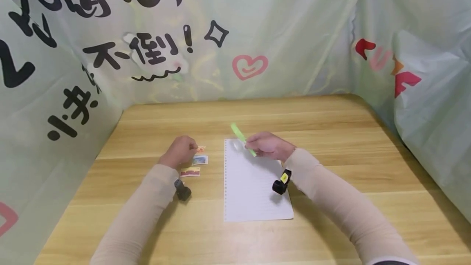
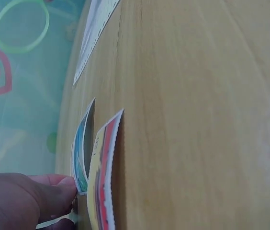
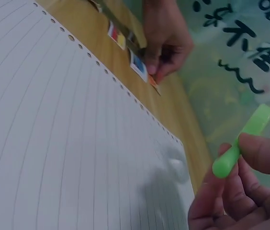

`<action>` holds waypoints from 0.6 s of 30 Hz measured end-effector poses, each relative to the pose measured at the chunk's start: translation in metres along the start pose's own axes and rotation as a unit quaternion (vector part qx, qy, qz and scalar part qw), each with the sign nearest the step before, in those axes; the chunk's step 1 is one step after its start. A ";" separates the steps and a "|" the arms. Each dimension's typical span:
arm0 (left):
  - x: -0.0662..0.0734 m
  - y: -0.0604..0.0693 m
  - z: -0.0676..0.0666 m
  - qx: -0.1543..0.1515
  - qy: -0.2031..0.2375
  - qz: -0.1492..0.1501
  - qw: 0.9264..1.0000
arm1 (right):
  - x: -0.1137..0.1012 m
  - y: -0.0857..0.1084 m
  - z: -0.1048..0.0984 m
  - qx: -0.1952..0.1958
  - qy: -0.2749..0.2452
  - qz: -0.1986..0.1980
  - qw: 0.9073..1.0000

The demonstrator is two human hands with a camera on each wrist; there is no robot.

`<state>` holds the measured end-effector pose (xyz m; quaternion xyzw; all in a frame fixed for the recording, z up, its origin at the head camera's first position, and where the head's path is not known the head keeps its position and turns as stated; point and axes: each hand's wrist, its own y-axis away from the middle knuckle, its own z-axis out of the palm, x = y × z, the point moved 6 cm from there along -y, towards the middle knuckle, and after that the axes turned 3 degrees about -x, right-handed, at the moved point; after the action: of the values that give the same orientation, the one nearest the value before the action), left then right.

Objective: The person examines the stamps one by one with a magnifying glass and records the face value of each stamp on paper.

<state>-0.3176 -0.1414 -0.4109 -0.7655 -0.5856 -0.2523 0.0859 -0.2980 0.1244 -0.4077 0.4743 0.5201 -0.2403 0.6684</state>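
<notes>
My left hand point(image 1: 179, 150) pinches the edge of a small orange stamp point(image 1: 201, 149) on the table, its fingertips partly covering it. Just below lie a blue stamp point(image 1: 200, 160) and a red and yellow stamp point(image 1: 190, 172), both slightly curled with toothed edges in the left wrist view. Over the upper part of a lined sheet of paper point(image 1: 254, 195), my right hand point(image 1: 270, 145) holds a green magnifying glass point(image 1: 239, 133) between thumb and fingers. It is edge-on in the head view; its round rim point(image 2: 22, 50) shows in the left wrist view.
The wooden table point(image 1: 147, 126) reaches back to a pale curtain point(image 1: 294, 32) printed with black characters and a pink heart, which also hangs at both sides. Small black cameras point(image 1: 280, 186) sit on both wrists. A row of punched holes runs down the sheet's left edge.
</notes>
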 end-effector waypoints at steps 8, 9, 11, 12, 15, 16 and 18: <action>0.009 0.001 -0.004 0.003 0.006 0.023 1.000 | -0.017 -0.016 0.021 0.060 0.177 -0.034 0.982; 0.010 0.001 -0.004 0.004 0.006 0.027 1.000 | -0.018 -0.018 0.024 0.067 0.194 -0.042 0.978; 0.011 0.001 -0.005 0.013 0.010 0.028 0.999 | -0.022 -0.020 0.029 0.081 0.235 -0.060 0.967; 0.010 -0.001 -0.005 0.016 0.010 0.025 1.000 | -0.024 -0.022 0.032 0.084 0.254 -0.066 0.961; 0.009 0.000 -0.007 0.032 -0.005 0.008 0.999 | -0.027 -0.026 0.041 0.083 0.282 -0.084 0.952; 0.009 0.001 -0.008 0.036 -0.007 0.002 0.999 | -0.027 -0.028 0.045 0.080 0.287 -0.086 0.951; 0.007 0.003 -0.009 0.041 -0.016 -0.010 0.999 | -0.027 -0.032 0.052 0.073 0.289 -0.086 0.951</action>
<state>-0.3156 -0.1400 -0.3990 -0.7597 -0.6041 -0.2163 0.1053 -0.3087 0.0597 -0.3942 0.5244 0.7111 -0.1869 0.4294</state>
